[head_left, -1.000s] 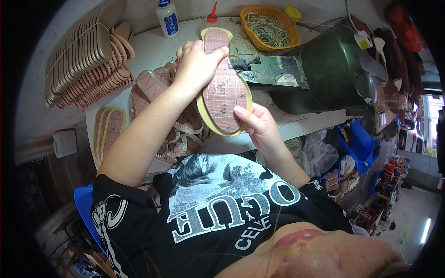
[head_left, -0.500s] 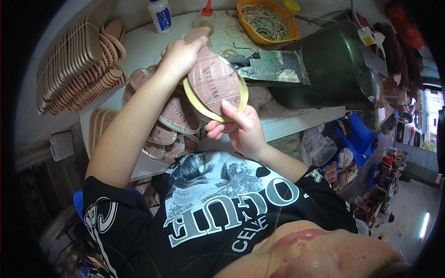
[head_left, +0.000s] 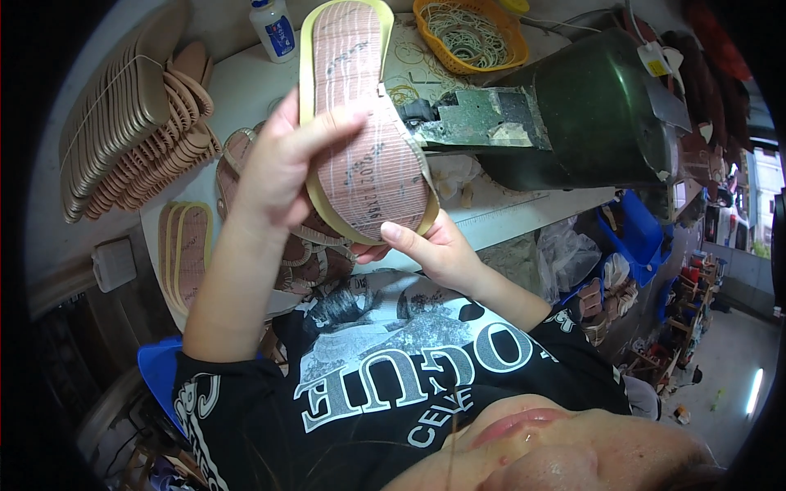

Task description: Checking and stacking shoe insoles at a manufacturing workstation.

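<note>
Insole [head_left: 360, 176] with a yellow rim, being pinched along its left edge and at its lower end.
A strapped stack of insoles [head_left: 115, 123] is standing well left of the left fingers; yellow-edged pieces [head_left: 192, 262] are lying lower, left of that forearm. The left hand [head_left: 286, 164] is gripping the insole, thumb stretching across the pink face, other fingers going behind, their tips hidden. A pile of soles [head_left: 307, 270] is showing just right of that wrist. The right hand [head_left: 442, 254] is clasping the lower end, thumb pressing on top, fingers curling underneath. Beyond both hands' fingers, an orange basket [head_left: 514, 56] is holding loops, and a green machine [head_left: 598, 114] is standing farther right.
</note>
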A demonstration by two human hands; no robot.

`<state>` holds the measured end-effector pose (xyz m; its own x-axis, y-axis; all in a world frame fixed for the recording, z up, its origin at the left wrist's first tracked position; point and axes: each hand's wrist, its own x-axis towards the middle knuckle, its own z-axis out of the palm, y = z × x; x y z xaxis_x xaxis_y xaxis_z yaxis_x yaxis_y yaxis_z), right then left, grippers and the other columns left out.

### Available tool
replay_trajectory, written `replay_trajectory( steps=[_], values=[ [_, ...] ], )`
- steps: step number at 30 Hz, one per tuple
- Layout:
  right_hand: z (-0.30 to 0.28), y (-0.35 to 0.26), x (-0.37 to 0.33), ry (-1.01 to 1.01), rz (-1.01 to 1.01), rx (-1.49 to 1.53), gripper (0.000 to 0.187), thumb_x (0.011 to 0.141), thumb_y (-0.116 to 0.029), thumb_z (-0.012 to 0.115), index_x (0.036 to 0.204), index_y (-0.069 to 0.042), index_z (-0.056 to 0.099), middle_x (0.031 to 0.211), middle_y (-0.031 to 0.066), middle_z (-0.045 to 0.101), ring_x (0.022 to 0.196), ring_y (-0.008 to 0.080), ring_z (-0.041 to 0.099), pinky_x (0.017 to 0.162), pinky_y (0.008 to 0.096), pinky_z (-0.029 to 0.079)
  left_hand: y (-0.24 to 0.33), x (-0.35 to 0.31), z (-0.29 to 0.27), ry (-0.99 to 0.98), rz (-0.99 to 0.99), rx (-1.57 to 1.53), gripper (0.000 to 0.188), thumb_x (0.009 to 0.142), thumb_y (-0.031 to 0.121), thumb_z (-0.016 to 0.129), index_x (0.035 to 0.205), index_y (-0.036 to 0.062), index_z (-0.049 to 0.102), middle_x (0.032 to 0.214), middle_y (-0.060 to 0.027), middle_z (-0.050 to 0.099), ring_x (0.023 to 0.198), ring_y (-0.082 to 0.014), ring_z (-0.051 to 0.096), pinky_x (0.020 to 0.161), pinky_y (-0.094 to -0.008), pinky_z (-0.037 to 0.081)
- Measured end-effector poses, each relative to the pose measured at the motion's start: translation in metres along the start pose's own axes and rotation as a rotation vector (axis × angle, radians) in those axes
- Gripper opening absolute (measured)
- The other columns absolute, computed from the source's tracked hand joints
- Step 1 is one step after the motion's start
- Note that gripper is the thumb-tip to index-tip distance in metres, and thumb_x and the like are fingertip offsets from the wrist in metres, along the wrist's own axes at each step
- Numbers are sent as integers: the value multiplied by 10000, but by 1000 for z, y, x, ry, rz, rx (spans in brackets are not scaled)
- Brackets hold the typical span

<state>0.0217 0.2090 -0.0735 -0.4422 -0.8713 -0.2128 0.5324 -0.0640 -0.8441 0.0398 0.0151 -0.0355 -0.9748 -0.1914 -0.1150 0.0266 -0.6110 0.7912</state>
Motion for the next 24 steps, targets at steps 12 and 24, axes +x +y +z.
replay_trajectory(
  steps=[12,24],
  values=[
    [-21,-69,-17,159,-811,-1160,153,801,-24,669,929,47,623,773,158,650,663,246,653,592,285,512,-9,-44,32,-5,-24,26,325,794,40,665,1093,-25,556,982,-80,644,886,-141,630,811,-282,506],
    [-43,-124,-10,91,-420,-798,154,892,-162,579,835,-20,599,687,35,622,602,101,605,558,222,478,-53,-52,42,-6,154,-34,342,815,20,624,1130,-43,507,1026,-105,621,926,-153,613,839,-285,491]
  ],
)
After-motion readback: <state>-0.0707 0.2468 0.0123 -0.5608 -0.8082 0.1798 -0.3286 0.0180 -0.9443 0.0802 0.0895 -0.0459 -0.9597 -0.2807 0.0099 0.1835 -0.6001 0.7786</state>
